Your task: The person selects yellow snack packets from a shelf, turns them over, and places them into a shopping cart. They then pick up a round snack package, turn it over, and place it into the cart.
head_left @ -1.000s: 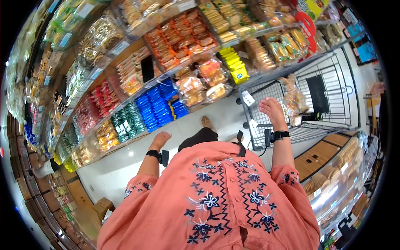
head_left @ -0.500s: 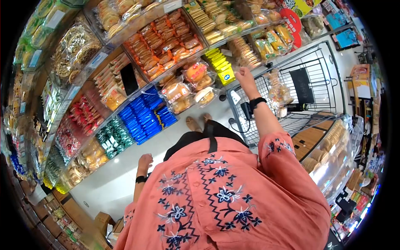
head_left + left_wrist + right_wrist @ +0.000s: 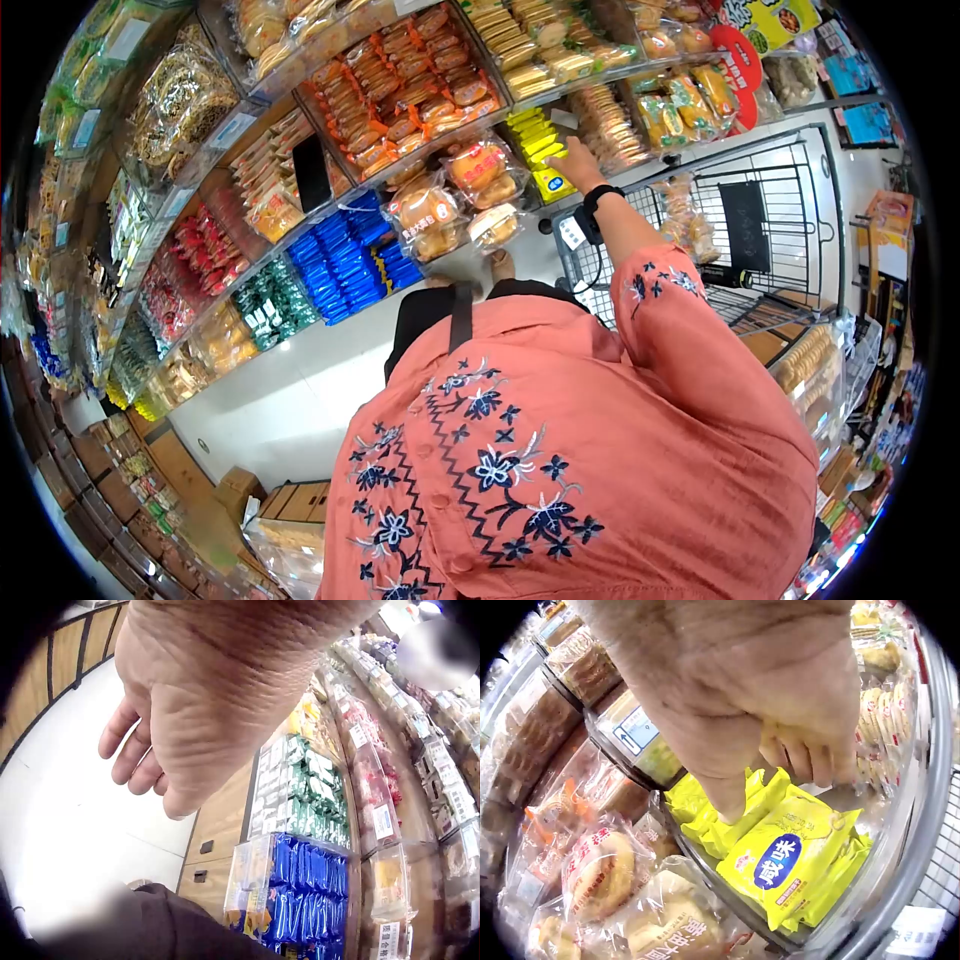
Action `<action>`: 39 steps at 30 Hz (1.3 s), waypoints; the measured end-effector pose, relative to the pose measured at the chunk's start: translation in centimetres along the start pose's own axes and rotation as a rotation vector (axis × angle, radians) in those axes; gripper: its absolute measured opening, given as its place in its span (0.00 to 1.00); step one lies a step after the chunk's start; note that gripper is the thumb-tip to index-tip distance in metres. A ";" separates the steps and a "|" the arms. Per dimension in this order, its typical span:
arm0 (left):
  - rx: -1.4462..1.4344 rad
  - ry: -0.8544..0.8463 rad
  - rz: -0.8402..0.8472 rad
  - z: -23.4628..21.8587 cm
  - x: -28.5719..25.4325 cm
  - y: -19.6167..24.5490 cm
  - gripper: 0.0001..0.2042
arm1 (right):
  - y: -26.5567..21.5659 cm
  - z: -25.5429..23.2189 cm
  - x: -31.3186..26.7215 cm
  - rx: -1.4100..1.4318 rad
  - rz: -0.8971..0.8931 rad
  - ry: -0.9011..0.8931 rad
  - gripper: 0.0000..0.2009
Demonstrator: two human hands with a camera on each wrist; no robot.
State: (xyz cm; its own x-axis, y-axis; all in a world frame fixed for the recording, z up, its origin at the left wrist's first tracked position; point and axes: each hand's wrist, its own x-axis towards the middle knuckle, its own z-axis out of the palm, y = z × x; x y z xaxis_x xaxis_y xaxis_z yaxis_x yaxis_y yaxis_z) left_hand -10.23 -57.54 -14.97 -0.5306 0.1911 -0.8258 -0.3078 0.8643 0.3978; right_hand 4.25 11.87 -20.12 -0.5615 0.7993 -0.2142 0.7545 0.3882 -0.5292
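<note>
My right hand reaches into a shelf bin of yellow packets at the front edge of the shelf. In the right wrist view, the thumb of that hand comes down among the packets, its tip touching the yellow wrappers. The other fingers bend loosely over the back of the front packet, which has a blue oval label. My left hand hangs empty with loosely bent fingers, seen in the left wrist view near blue packets; the sleeve and body hide it in the head view.
A wire shopping cart stands at the right, holding bagged bread. Bagged buns lie left of the yellow packets. A black phone-like slab sits at the shelf edge. A wooden-fronted counter runs below the blue packets.
My right hand has moved from over the cart to the yellow packets, and its fingers are now in among them. My left hand has dropped out of the head view.
</note>
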 end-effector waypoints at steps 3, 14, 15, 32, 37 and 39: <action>-0.025 0.011 -0.022 0.3 -0.4 1.1 0.12 | 0.2 -0.3 0.5 0.010 0.066 -0.184 0.40; -0.044 0.018 -0.018 1.5 -1.0 0.0 0.10 | -1.8 1.1 -1.1 -0.030 -0.015 0.038 0.32; 0.004 0.010 0.041 1.5 -0.7 -0.9 0.10 | -0.8 1.7 -0.7 0.026 -0.006 0.018 0.33; -0.070 0.146 -0.151 1.9 -6.6 2.6 0.19 | 2.8 2.5 2.9 0.135 -0.044 -0.174 0.38; -0.080 0.131 -0.284 3.0 -6.0 0.8 0.20 | 2.8 3.0 2.9 0.252 -0.055 -0.291 0.39; 0.017 0.119 -0.120 3.8 -4.5 -2.1 0.20 | 3.5 3.6 3.5 0.242 -0.061 -0.294 0.38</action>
State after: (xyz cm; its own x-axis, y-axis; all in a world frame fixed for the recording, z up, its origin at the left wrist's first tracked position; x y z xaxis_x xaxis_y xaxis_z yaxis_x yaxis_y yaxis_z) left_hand -4.17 -58.41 -13.62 -0.5809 0.0306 -0.8134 -0.3617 0.8855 0.2916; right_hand 3.72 14.43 -25.67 -0.7025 0.5992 -0.3840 0.6346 0.2831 -0.7192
